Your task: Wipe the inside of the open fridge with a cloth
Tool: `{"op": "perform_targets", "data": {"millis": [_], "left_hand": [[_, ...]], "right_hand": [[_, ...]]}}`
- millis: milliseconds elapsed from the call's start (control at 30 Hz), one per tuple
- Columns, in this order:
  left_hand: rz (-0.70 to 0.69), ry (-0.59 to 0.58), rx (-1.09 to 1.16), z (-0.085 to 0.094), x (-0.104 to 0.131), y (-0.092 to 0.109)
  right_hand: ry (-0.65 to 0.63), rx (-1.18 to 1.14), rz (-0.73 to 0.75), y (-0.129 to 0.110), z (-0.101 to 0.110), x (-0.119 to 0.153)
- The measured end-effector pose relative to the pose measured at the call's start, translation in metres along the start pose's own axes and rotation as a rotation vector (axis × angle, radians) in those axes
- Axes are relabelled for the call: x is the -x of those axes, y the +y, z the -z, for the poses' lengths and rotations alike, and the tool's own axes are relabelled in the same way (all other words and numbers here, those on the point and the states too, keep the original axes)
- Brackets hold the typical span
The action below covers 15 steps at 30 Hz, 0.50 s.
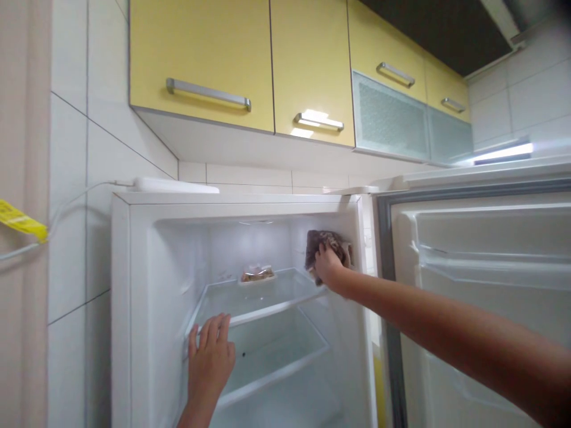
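My right hand is closed on a brown patterned cloth and presses it against the upper right inner wall of a white refrigerator. Part of the cloth's lighter side shows beyond my fingers. At the lower left, my left hand has its fingers bent over the front edge of the upper glass shelf, with the thumb lower down. Toward the back of that shelf sits a small clear-wrapped pack with brownish contents, on a pale tray.
The refrigerator door stands open on the right, with molded racks inside. A lower glass shelf holds a tiny dark speck. Yellow cabinets hang above. A white device with a cable lies on the refrigerator's top.
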<state>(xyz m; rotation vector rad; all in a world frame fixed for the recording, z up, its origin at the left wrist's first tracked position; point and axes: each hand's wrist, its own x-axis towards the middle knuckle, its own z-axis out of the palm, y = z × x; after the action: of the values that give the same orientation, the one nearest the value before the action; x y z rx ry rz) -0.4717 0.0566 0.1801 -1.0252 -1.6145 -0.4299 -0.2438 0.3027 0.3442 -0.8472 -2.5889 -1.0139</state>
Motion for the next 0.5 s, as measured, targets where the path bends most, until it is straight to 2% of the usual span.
{"op": "perform_targets", "data": {"millis": [133, 233, 500], "left_hand": [[-0.014, -0.005, -0.008, 0.002, 0.001, -0.001], [-0.022, 0.018, -0.019, -0.001, 0.002, -0.003], [0.013, 0.136, -0.047, -0.020, 0.003, 0.001]], "right_hand": [[0.091, 0.011, -0.077, 0.017, 0.016, -0.014], [0.112, -0.014, -0.101, 0.023, 0.016, -0.036], [0.177, -0.123, -0.098, 0.016, -0.021, -0.092]]}}
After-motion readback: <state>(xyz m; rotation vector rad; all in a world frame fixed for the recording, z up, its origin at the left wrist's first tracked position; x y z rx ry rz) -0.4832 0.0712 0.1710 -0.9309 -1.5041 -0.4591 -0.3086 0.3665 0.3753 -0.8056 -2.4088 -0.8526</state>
